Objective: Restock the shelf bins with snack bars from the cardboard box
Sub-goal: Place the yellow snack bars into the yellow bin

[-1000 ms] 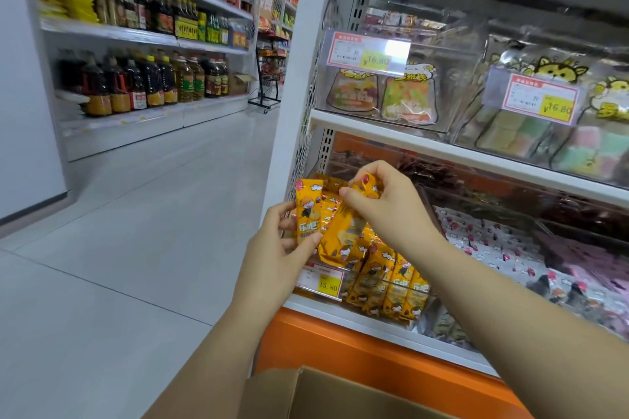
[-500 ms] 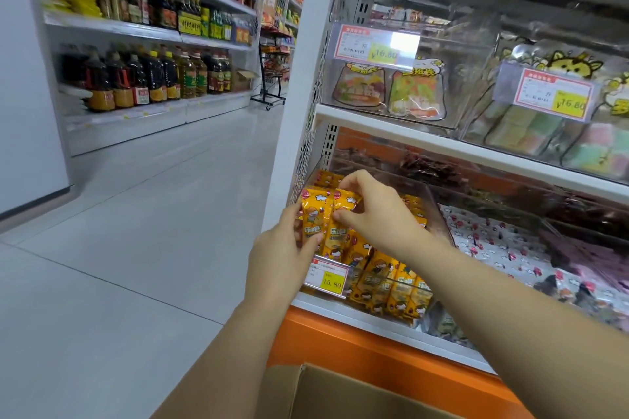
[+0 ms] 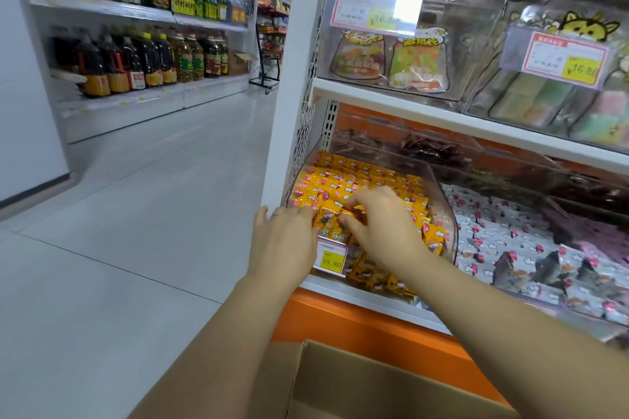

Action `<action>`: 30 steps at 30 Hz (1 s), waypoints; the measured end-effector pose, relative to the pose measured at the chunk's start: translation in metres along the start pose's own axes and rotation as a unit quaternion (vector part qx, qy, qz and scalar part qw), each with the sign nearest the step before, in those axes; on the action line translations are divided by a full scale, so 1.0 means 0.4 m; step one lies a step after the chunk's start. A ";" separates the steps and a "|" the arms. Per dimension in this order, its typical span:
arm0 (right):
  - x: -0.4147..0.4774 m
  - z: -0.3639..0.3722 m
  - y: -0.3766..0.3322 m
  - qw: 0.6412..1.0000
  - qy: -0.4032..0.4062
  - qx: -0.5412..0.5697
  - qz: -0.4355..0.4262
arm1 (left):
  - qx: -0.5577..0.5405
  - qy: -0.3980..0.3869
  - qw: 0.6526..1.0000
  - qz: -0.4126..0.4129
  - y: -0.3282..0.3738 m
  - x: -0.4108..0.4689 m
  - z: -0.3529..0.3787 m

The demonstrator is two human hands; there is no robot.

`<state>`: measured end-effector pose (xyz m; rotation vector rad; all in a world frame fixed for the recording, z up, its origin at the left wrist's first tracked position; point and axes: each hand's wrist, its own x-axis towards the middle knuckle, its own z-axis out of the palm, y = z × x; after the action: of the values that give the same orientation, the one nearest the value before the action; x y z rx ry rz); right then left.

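**Both hands in the yellow snack bar bin**

Starting nearest: got a cardboard box (image 3: 374, 384) right at the bottom edge, near flap up, insides not visible. Just past it, an orange base panel (image 3: 357, 326) under the white shelf lip (image 3: 360, 298).

Then two bare forearms reaching up and away into the clear bin (image 3: 446, 214) at the left end of the low shelf. Pinching the front bar (image 3: 326, 218) with the right hand (image 3: 381, 224), fingers curled over the top and thumb tucked under, right at the near rim. Touching that same bar from the left with the left hand (image 3: 286, 241), fingers stretched forward fairly flat, little finger poking out left past the bin's corner. Can't see that thumb, so can't tell if it's a real grip or just a touch.

Packed close to the rim behind the hands with rows of yellow snack bars (image 3: 357, 177). Yellow price tag (image 3: 332, 257) reading 15.80 on the bin front, just below the knuckles, between the two wrists.

Off to the right, a neighbouring bin of white wrappers (image 3: 510, 231). Further back, dark packets (image 3: 429, 148) behind clear plastic. One shelf up, cartoon pouches (image 3: 417, 61) in clear bins with pink-and-yellow tags.

Way off on the far left, across the pale floor (image 3: 136, 214), shelves of bottles (image 3: 136, 61).
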<state>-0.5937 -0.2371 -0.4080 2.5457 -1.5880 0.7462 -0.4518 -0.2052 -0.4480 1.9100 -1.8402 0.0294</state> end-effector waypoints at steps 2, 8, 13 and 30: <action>-0.027 0.012 0.002 1.000 -0.007 0.000 -0.011 | 0.016 -0.018 1.000 -0.002 -0.003 -0.008 0.004; -0.055 0.000 0.019 0.998 -0.043 -0.008 -0.048 | -0.014 -0.035 0.999 -0.004 -0.004 -0.038 0.000; -0.121 -0.019 0.019 0.998 0.017 0.044 -0.044 | -0.125 0.059 0.990 -0.004 0.021 -0.101 -0.018; -0.674 0.156 0.306 0.960 -0.095 0.176 0.195 | -0.181 -0.175 0.968 -0.028 0.116 -0.347 0.333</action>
<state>-0.7715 -0.0881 -0.6026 2.6301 -2.2478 0.9108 -0.5499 -0.1214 -0.5978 1.7847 -1.8461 -0.6558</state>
